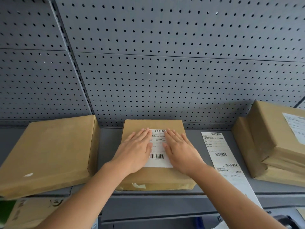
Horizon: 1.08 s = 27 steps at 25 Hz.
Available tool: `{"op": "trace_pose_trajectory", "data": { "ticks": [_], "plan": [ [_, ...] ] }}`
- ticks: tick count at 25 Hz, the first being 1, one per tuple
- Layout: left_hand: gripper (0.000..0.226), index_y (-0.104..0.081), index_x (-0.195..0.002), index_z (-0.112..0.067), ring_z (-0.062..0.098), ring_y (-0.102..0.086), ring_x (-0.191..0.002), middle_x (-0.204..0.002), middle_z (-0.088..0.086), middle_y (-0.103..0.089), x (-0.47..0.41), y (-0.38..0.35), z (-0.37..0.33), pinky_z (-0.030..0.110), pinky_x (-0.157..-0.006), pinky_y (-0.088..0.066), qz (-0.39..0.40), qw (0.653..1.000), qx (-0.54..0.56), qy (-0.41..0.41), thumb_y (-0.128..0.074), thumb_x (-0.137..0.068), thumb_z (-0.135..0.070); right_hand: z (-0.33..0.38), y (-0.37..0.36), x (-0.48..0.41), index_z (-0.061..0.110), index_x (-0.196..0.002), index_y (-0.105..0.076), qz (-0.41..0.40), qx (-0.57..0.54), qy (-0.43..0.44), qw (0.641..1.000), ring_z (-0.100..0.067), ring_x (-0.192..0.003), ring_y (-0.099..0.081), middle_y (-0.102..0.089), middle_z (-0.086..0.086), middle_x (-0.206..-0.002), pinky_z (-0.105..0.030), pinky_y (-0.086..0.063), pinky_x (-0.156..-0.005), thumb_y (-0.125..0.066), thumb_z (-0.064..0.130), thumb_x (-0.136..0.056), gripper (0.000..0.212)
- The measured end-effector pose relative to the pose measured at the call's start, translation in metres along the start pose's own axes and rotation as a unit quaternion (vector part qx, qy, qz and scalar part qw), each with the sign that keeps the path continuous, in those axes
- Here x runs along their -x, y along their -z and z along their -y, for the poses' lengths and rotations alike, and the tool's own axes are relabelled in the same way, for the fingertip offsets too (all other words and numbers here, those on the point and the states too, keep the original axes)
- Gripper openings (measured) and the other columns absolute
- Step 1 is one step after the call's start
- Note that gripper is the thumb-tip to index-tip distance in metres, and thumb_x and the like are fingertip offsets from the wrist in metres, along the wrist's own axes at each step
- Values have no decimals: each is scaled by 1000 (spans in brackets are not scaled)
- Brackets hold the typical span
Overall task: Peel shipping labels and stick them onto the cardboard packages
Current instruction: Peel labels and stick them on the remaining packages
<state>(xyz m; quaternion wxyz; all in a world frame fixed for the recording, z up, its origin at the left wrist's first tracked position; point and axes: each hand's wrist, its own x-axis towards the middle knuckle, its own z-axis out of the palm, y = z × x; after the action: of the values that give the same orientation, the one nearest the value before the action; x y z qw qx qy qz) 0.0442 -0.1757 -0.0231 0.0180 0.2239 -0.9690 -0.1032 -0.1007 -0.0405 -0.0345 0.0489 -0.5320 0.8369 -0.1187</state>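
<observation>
Back wall: grey perforated metal panels are filling most of the view, their round holes running in even rows.
Panel joints: a horizontal seam is crossing the panels, and a slotted upright is slanting down on the left.
Shelf: a grey metal shelf is meeting the foot of the panels.
Shelf front: its front lip is running across the lower part of the view.
Light: soft, even light is falling on the panels, throwing no hard shadows.

Left hand and right hand side by side, palms down (fingers flat, extended), forearms reaching forward
</observation>
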Motion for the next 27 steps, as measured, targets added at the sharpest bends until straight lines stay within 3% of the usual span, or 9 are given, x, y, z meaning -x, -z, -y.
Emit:
{"op": "trace_pose_trajectory", "data": {
  "ticks": [5, 11, 15, 19, 22, 23, 26, 27],
  "plan": [
    [58, -4, -162, -17, 7, 3, -156, -171, -3, 1, 15, -7, -14, 33, -127, 0, 22, 999, -20, -31, -16, -109, -37, 23, -11, 16, 19, -159, -21, 22, 25, 56, 998, -13, -154, -12, -18, 2, -167, -27, 5, -118, -9, 43, -98, 67],
    [58, 1, -161, -21, 6, 6, -155, -170, -6, 5, 26, -5, -2, 34, -128, -1, 37, 999, -32, 0, -14, -109, -39, 6, -12, 25, 22, -159, -21, 16, 29, 25, 999, -7, -154, -9, -15, 8, -168, -34, 0, -123, 5, 52, -89, 81],
    [58, 5, -160, -22, 6, 8, -155, -169, -7, 9, 33, -4, 5, 34, -128, 1, 48, 998, -23, 28, -10, -108, -42, -1, -10, 30, 19, -159, -21, 6, 21, -5, 1000, -7, -154, -9, -17, 6, -167, -31, 2, -122, 9, 55, -85, 88],
    [59, 2, -162, -21, 2, 8, -154, -169, -8, 8, 46, -2, -10, 31, -127, 2, 19, 1000, 4, -1, -10, -107, -42, 14, -5, 44, 18, -159, -22, -5, 13, 29, 999, -11, -154, -11, -18, 3, -167, -31, 3, -122, 2, 54, -93, 79],
    [70, 0, -162, -20, 2, 8, -154, -169, -7, 6, 62, -5, -27, 30, -126, 4, 11, 999, -4, -45, 7, -98, -46, 33, -8, 59, 19, -160, -19, 2, -1, 75, 997, -11, -154, -10, -15, 4, -167, -28, 7, -121, -4, 53, -102, 68],
    [74, 0, -162, -20, 2, 9, -154, -170, -6, 7, 66, -7, -29, 30, -126, 4, 17, 999, -6, -50, 14, -95, -49, 36, -12, 63, 18, -159, -21, 4, -3, 80, 997, -12, -154, -13, -18, 3, -166, -31, 4, -123, -7, 51, -102, 67],
    [93, 7, -161, -20, 4, 13, -154, -169, -6, 12, 73, -13, -27, 31, -127, 3, 37, 998, -19, -40, 27, -77, -54, 36, -24, 73, 15, -151, -42, -18, 61, 73, 995, -14, -146, -36, -41, -1, -158, -44, -30, -121, -26, 46, -106, 58],
    [94, 9, -160, -21, 4, 16, -153, -169, -6, 15, 74, -15, -27, 32, -127, 3, 39, 998, -26, -36, 28, -75, -55, 33, -27, 74, 15, -149, -47, -21, 78, 66, 995, -14, -144, -41, -45, -1, -155, -44, -31, -119, -29, 47, -105, 57]
  ]
}}
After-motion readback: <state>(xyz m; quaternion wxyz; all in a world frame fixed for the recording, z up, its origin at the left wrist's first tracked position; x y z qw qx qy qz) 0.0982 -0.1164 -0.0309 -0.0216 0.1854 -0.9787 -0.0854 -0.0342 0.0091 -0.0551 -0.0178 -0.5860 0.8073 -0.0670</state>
